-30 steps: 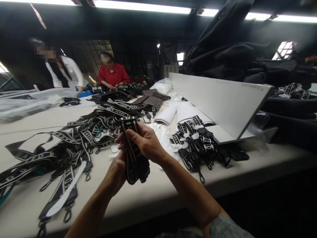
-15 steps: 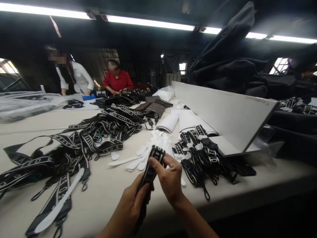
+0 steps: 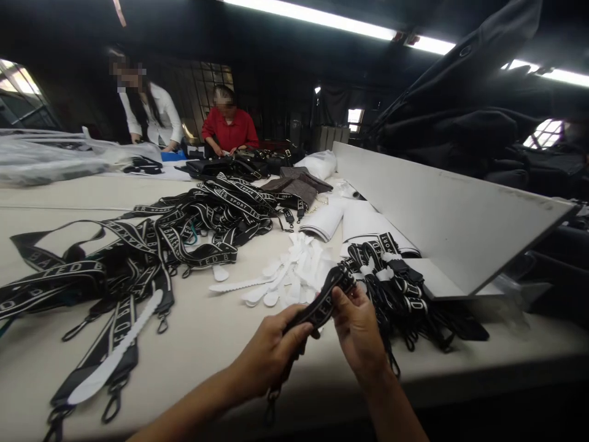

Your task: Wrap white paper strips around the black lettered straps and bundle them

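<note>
A black woven strap with white lettering (image 3: pixel 322 308) is folded into a bundle between my two hands. My left hand (image 3: pixel 276 347) is closed around its lower part, and a dark clip (image 3: pixel 271 406) dangles below. The fingers of my right hand (image 3: pixel 361 328) pinch the upper end of the bundle. Just beyond lies a heap of white toothed strips (image 3: pixel 294 273). On the right is a pile of folded straps (image 3: pixel 391 288) with white strips wrapped around them. To the left spreads a tangle of loose straps (image 3: pixel 197 221) with metal hooks.
One white strip (image 3: pixel 117 350) rests across straps at the near left. A white board (image 3: pixel 442 215) stands along the right, with dark bags (image 3: pixel 464 135) piled behind. White rolls (image 3: pixel 323 219) lie ahead. Two people, in a white shirt (image 3: pixel 161 116) and a red shirt (image 3: pixel 232 130), work across the table.
Both hands have moved right with the folded strap, which is now tilted and bowed between them. A clip has come into view under my left hand. The camera view has shifted slightly.
</note>
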A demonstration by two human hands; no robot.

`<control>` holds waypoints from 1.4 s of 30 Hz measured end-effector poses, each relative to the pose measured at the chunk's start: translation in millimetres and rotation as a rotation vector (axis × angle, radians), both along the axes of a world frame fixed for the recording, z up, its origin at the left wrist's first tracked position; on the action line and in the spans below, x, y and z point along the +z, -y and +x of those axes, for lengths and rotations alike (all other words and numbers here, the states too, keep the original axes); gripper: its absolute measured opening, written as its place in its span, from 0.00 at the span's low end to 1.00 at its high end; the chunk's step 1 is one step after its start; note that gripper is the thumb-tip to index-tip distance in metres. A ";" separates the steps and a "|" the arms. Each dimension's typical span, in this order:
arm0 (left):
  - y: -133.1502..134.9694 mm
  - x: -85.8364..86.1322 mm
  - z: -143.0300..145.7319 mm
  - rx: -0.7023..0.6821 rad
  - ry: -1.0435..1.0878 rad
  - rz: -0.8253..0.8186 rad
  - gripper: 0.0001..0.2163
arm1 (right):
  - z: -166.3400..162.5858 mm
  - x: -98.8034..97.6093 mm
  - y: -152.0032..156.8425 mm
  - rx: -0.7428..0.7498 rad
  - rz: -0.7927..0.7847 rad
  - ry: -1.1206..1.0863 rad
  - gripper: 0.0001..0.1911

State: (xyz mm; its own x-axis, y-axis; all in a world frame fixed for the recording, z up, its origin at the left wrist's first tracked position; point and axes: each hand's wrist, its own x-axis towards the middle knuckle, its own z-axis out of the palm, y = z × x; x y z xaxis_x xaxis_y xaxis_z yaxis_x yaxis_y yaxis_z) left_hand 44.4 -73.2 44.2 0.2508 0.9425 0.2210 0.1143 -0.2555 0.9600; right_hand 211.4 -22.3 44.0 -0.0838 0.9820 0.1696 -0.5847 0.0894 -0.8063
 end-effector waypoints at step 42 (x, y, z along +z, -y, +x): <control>-58.9 -2.6 -116.3 0.567 0.377 0.072 0.23 | -127.0 -6.5 -129.1 -0.193 0.664 1.171 0.23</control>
